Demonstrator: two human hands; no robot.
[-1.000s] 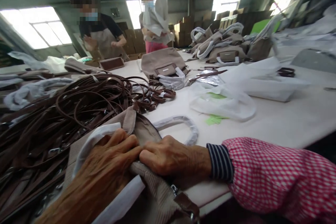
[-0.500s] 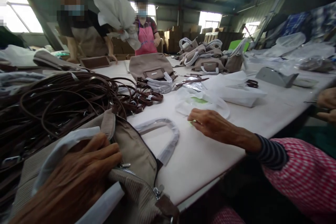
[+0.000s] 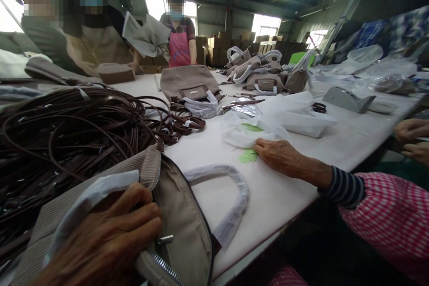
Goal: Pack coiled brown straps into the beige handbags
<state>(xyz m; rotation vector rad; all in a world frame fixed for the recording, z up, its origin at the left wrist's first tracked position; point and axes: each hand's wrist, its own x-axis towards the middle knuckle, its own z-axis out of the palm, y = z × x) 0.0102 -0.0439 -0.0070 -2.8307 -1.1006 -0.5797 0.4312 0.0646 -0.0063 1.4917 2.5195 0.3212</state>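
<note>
heap of brown straps [image 3: 67, 129] beyond left fingertips; left hand [image 3: 107, 241] fingers curled, clamped over open zip edge of bag [image 3: 181, 219] at near table edge; bag looks like soft ribbed cloth, light, floppy; likely sags unless held by rim or by wrapped handle [image 3: 231, 187] lying right of those fingers; wrap probably slick; green slip [image 3: 248, 156] at right fingertips; right hand [image 3: 278, 156] flat, fingers together, gripping nothing, tips touching plastic bag [image 3: 248, 132]; table [image 3: 288, 192] white, smooth; workshop, people [image 3: 179, 49] and more bags [image 3: 264, 73] on far side

A white desk [image 3: 268, 201] is carrying tangled brown straps [image 3: 77, 129], an open beige bag [image 3: 181, 223], finished bags [image 3: 264, 81], plastic bags [image 3: 248, 133] and a green slip [image 3: 248, 157].
</note>
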